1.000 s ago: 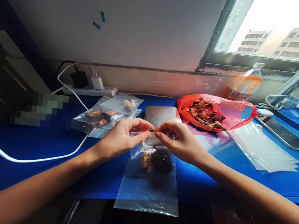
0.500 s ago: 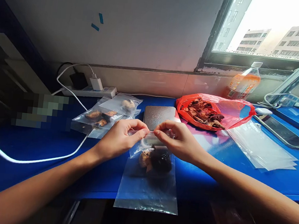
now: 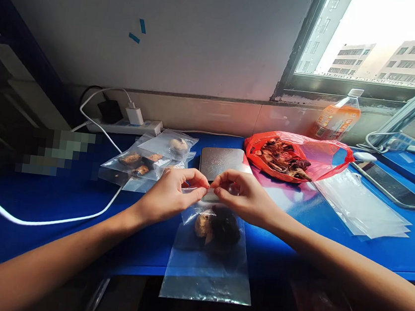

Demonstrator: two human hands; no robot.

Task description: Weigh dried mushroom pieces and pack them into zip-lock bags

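Both hands pinch the top edge of a clear zip bag (image 3: 205, 270), their fingertips almost meeting at its middle. My left hand (image 3: 177, 189) is closed on the left part of the edge, and my right hand (image 3: 246, 195) on the right part. Inside the bag lie a pale brown dried piece (image 3: 203, 225) and a dark, nearly black one (image 3: 225, 228). The bag's lower end hangs past the table's front edge. Just behind my hands sits a flat scale (image 3: 224, 160) with a metal top, its front partly hidden.
Left are filled clear bags (image 3: 142, 163), a power strip (image 3: 150, 128) and a white cable (image 3: 72, 221). A red plastic bag (image 3: 252, 155) of dried slices stands right of the scale. Further right lie flat clear bags (image 3: 370, 209), a phone (image 3: 395, 184) and an orange drink bottle (image 3: 337, 118).
The zip bag has shifted slightly right and toward me, its contents lower in view. Both hands keep their pinch, having moved only a little along the edge.
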